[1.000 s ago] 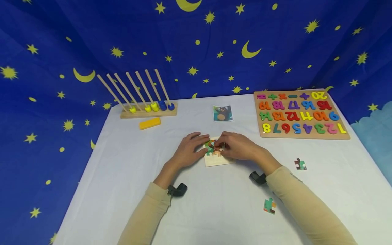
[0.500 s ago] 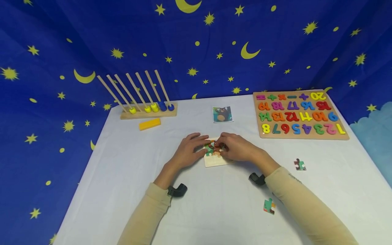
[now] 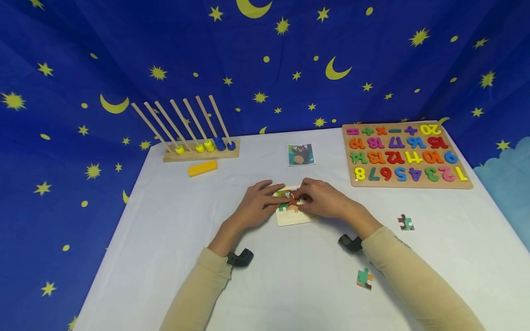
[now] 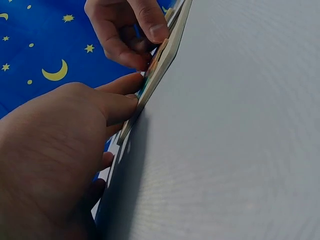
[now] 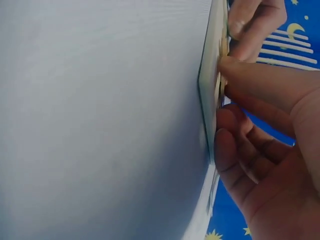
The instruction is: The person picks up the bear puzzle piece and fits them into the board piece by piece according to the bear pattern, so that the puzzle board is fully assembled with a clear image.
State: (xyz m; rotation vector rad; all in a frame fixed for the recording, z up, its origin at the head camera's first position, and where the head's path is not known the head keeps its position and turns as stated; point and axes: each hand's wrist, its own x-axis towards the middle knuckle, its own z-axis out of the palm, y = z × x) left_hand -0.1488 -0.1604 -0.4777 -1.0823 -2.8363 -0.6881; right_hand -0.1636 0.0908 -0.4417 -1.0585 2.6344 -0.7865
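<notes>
A small wooden puzzle board (image 3: 295, 219) lies mid-table in the head view, partly filled with picture pieces (image 3: 284, 208) in green and brown. My left hand (image 3: 257, 205) rests at its left side, fingers extended, with fingertips on the pieces. From the right, my right hand (image 3: 325, 198) pinches a brown puzzle piece (image 3: 294, 195) against the board; its fingers cover much of it. The right wrist view has the thumb and fingers of the right hand (image 5: 280, 130) at the board's edge (image 5: 210, 100). Two loose puzzle pieces (image 3: 406, 222) lie right of the board, one nearer the person.
Beyond the board lies a bear picture card (image 3: 301, 155). A wooden number board (image 3: 414, 181) stands back right. At the back left is a peg stand (image 3: 165, 157) with beads and upright rods, a yellow block (image 3: 202, 168) in front. A starry blue cloth (image 3: 265, 82) hangs behind.
My left fingers have shifted slightly right, one now reaching across the pieces toward the right fingertips. My right hand stays nearly in place, and the loose pieces have not moved.
</notes>
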